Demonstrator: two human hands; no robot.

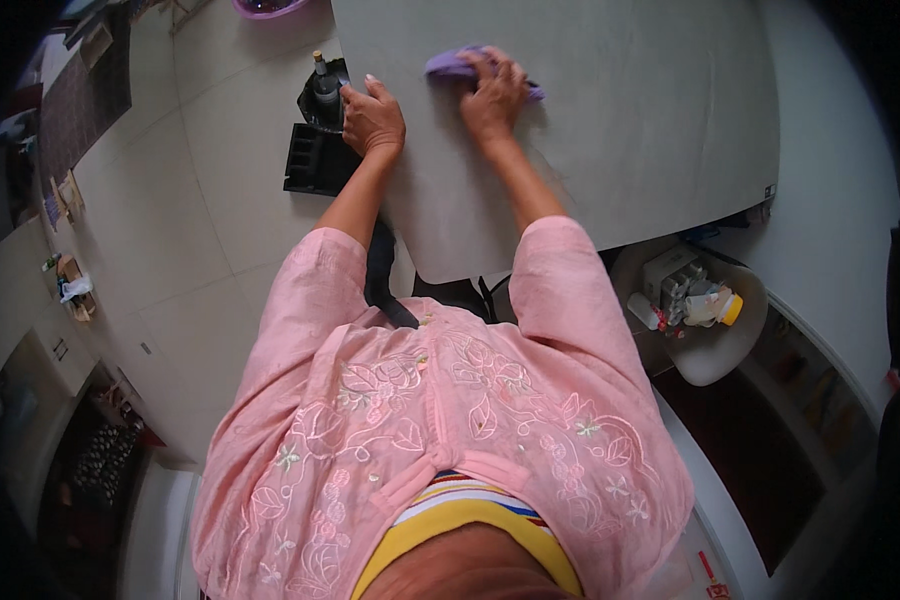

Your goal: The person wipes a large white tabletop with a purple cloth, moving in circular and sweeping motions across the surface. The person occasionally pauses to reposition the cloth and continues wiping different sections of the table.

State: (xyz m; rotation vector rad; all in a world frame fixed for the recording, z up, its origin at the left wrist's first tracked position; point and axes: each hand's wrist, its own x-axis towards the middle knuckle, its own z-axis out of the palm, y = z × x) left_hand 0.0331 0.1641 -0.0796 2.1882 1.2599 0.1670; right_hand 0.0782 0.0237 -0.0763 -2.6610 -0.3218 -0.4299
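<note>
My right hand (496,97) presses a purple cloth (454,66) onto the grey tabletop (645,127); the cloth shows on both sides of the fingers, and hand and cloth are slightly blurred. At the table's left edge, my left hand (375,118) is raised with the thumb up and the fingers bent. Whether it holds or touches anything there is hard to tell. Just left of it stands a glass bottle (325,86) with a cork-coloured top, in a black container (307,105). A black compartment tray (319,166) lies below that container, partly hidden by my left wrist.
A chair (709,360) at the right, beside the table's near edge, bears a carton (669,268) and a jar with a yellow lid (730,309). Tiled floor (217,187) stretches to the left. Part of a pink basin (270,9) shows at the top.
</note>
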